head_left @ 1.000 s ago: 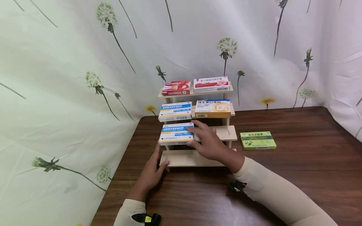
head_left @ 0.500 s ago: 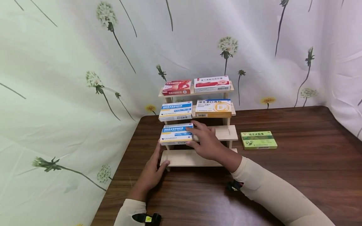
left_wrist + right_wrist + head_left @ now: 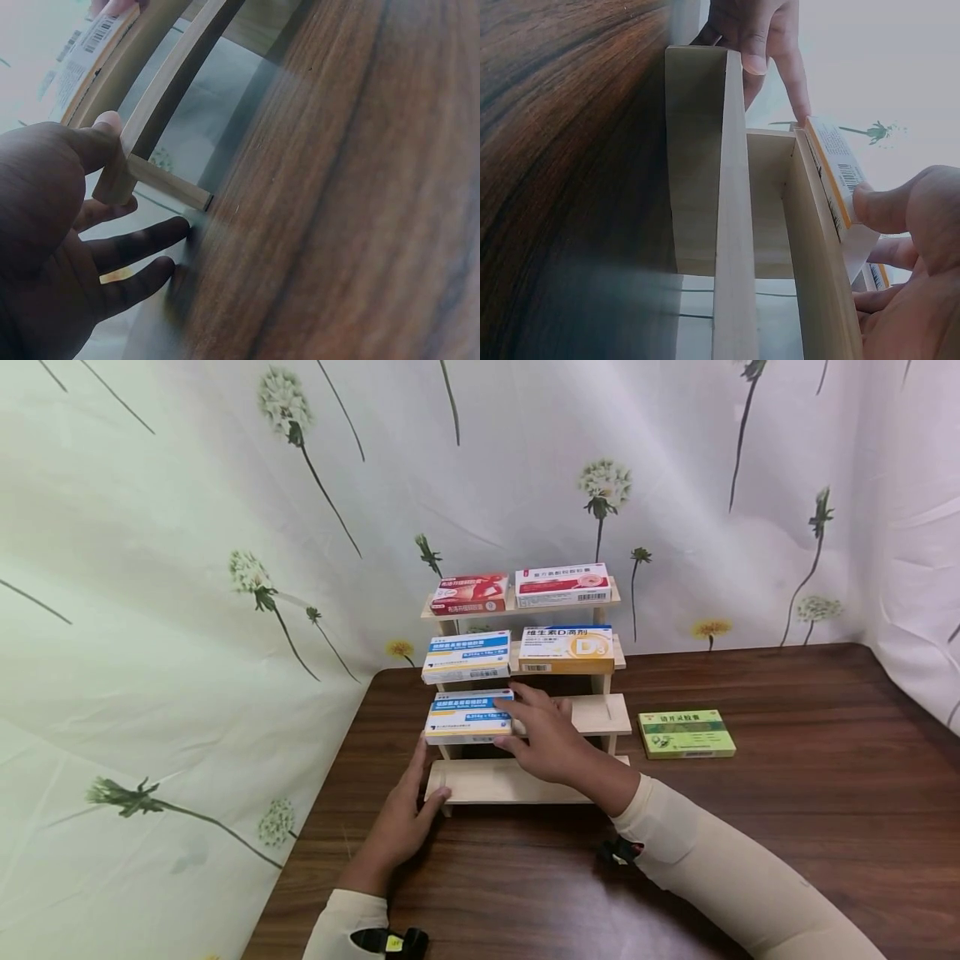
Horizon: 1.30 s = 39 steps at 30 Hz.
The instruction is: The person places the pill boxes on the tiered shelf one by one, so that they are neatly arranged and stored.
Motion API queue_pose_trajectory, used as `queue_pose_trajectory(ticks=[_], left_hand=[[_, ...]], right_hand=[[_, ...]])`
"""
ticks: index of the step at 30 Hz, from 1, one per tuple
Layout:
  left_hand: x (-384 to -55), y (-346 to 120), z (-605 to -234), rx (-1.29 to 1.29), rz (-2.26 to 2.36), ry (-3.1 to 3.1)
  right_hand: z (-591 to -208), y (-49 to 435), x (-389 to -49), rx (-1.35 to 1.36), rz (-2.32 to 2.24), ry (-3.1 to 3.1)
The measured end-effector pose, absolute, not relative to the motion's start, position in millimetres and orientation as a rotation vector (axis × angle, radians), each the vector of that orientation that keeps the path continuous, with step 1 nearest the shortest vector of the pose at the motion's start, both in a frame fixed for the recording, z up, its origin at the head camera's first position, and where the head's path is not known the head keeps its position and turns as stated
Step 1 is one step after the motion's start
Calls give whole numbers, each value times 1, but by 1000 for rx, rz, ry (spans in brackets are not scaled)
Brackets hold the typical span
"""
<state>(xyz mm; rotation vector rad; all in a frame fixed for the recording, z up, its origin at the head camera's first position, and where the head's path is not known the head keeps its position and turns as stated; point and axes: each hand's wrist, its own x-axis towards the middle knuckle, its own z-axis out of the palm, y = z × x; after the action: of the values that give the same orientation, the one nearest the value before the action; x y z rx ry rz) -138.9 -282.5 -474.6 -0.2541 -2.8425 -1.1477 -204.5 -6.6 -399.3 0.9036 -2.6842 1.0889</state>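
On the left of the second tier from the bottom of a wooden step rack (image 3: 495, 781) lies a blue-and-white medicine box (image 3: 468, 714). My right hand (image 3: 551, 735) pinches its right end, thumb on the front edge in the right wrist view and fingers at the end and behind. My left hand (image 3: 401, 818) is at the rack's left end. Its index finger reaches up to the box's left edge, and its thumb touches the bottom tier. In the left wrist view, the other fingers (image 3: 142, 247) stay straight and spread beside the rack.
A similar blue-and-white box (image 3: 467, 656) and a vitamin D box (image 3: 566, 647) sit one tier up. Red (image 3: 470, 593) and red-and-white (image 3: 562, 585) boxes occupy the top tier. A green box (image 3: 686, 732) lies on the brown table (image 3: 810, 827), right of the rack. Floral cloth (image 3: 510, 468) hangs behind.
Hardly anything moves. The right forearm shifts slightly left, with the right hand staying at the box's end. The left hand keeps its place, and the view wobbles a little.
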Motion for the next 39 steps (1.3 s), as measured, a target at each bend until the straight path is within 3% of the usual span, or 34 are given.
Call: queue_pose_trajectory(ticks=[16, 39], left_hand=[[-140, -284, -476, -253, -1143, -2839], [-141, -284, -477, -264, -1118, -2833]], right_hand=[[-397, -4, -202, 901, 1003, -2743], [-410, 49, -178, 1018, 875, -2643]])
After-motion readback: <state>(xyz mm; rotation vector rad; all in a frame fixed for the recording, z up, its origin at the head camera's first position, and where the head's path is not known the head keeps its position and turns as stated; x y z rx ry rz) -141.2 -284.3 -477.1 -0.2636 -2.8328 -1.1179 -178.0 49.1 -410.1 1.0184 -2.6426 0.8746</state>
